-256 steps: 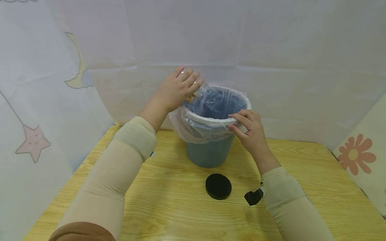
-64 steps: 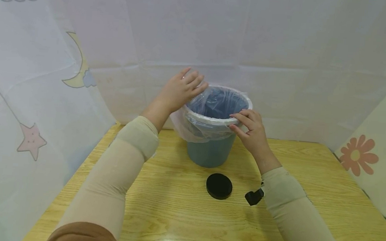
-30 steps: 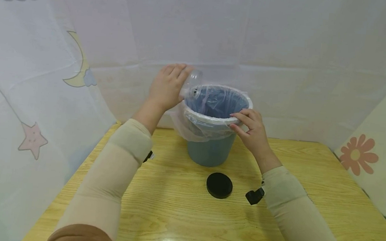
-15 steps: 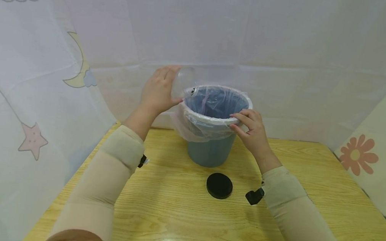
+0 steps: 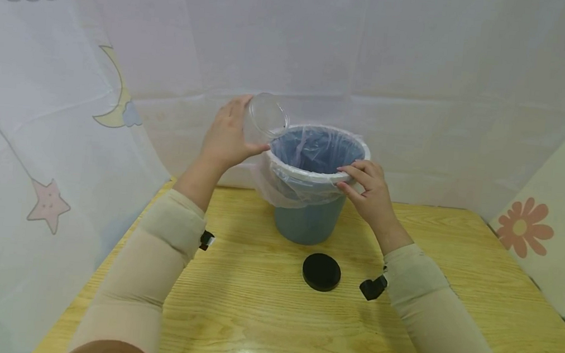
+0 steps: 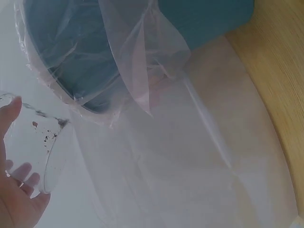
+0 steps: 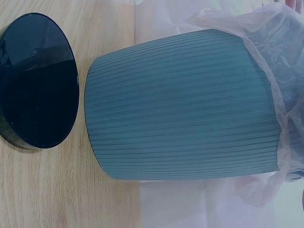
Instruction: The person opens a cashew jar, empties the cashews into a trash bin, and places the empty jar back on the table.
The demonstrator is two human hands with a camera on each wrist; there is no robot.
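My left hand (image 5: 228,135) grips a clear jar (image 5: 266,116) at the left of the bin's rim. The jar is tilted, with its round mouth turned partly toward the head camera. In the left wrist view, small dark crumbs (image 6: 49,137) cling inside the jar near its edge. A blue ribbed trash bin (image 5: 307,221) stands upright, lined with a thin clear bag (image 5: 286,191) folded over its white rim (image 5: 308,175). On the rim's right side, my right hand (image 5: 369,192) pinches the edge between thumb and fingers. That hand is mostly out of the right wrist view.
A round black lid (image 5: 322,272) lies on the wooden table (image 5: 260,315) in front of the bin. Behind the bin hangs a pale sheet (image 5: 418,126), close to the table's back edge. A small black device (image 5: 372,288) is fixed at the right wrist.
Light-brown pieces seen in the jar earlier are gone from it, leaving crumbs. My left hand has drawn left, turning the jar's mouth toward the head camera. My right hand stays on the rim.
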